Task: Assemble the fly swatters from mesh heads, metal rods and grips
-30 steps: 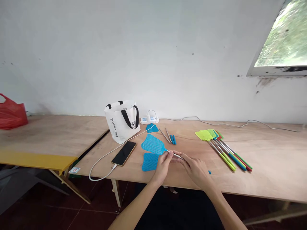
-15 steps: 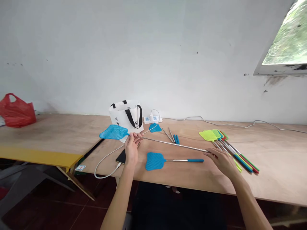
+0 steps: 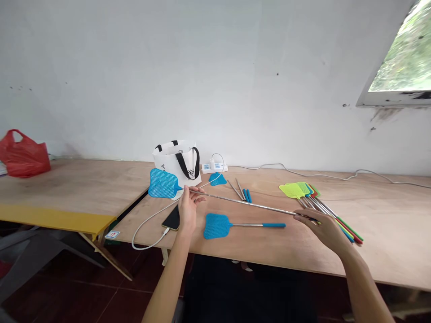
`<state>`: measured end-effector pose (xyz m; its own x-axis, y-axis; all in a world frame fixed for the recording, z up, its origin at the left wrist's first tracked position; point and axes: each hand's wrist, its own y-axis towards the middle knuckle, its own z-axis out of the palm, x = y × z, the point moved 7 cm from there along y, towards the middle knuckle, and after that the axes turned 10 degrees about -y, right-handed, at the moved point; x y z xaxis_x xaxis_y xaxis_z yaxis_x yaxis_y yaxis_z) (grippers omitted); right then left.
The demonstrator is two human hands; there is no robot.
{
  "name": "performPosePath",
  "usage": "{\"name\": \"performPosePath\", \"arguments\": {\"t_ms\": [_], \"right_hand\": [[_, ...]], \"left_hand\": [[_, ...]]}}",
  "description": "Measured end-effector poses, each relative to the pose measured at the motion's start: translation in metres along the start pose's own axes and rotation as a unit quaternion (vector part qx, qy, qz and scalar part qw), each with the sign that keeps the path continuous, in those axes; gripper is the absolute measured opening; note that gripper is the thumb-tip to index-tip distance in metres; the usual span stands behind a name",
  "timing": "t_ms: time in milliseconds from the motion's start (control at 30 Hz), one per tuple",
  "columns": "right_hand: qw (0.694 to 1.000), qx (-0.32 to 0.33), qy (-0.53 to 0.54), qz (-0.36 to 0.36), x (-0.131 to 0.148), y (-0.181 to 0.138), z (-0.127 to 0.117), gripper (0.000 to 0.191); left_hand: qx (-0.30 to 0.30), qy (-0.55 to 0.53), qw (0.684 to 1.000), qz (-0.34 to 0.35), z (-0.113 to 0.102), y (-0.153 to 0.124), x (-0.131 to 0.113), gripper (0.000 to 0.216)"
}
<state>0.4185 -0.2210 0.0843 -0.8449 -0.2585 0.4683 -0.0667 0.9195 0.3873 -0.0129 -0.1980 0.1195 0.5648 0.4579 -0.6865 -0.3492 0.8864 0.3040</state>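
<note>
Between my two hands stretches a blue fly swatter (image 3: 164,184) with its thin metal rod drawn out long, above the table. My left hand (image 3: 189,207) pinches the rod just below the blue mesh head, some fingers loose. At the other end, my right hand (image 3: 321,228) is closed round the rod; its grip end is mostly hidden by the fingers. Below the rod lies a second blue fly swatter (image 3: 217,225) with a short shaft and blue handle. A bundle of fly swatters (image 3: 292,190) in yellow, blue, red and green lies beside my right hand.
Loose metal rods (image 3: 240,188), blue handle grips (image 3: 247,195) and a blue swatter head (image 3: 217,179) lie farther back. A white paper bag (image 3: 168,159), a power strip (image 3: 215,168) and a phone (image 3: 172,219) on a white cable stand left of centre. A red bag (image 3: 25,154) sits far left.
The held swatter's mesh head has turned to face me more and shifted slightly right. My right hand has moved right and a little down along with the rod's end.
</note>
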Motion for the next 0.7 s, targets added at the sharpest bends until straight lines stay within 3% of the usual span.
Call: {"name": "performPosePath", "arguments": {"t_ms": [300,400,500,533,600,700], "right_hand": [[0.998,-0.042,-0.034,-0.013,-0.006,0.001,-0.006,0.047],[0.996,-0.046,-0.055,-0.052,0.024,0.001,0.008,0.044],[0.99,0.0,-0.043,-0.137,0.077,-0.004,0.043,0.043],[0.99,-0.008,-0.035,-0.14,0.09,-0.005,0.051,0.045],[0.992,-0.004,-0.024,-0.124,0.108,-0.008,0.066,0.045],[0.993,0.025,-0.003,-0.116,0.122,-0.011,0.075,0.04]], "left_hand": [[0.019,0.043,0.999,-0.014,0.004,-0.001,0.015,0.053],[0.097,0.089,0.988,-0.083,0.029,-0.027,0.05,0.055],[0.235,0.102,0.944,-0.209,0.065,-0.075,0.102,0.056],[0.245,0.086,0.936,-0.238,0.072,-0.087,0.113,0.059],[0.252,0.086,0.926,-0.267,0.078,-0.099,0.124,0.061],[0.276,0.134,0.916,-0.259,0.078,-0.096,0.116,0.057]]}}
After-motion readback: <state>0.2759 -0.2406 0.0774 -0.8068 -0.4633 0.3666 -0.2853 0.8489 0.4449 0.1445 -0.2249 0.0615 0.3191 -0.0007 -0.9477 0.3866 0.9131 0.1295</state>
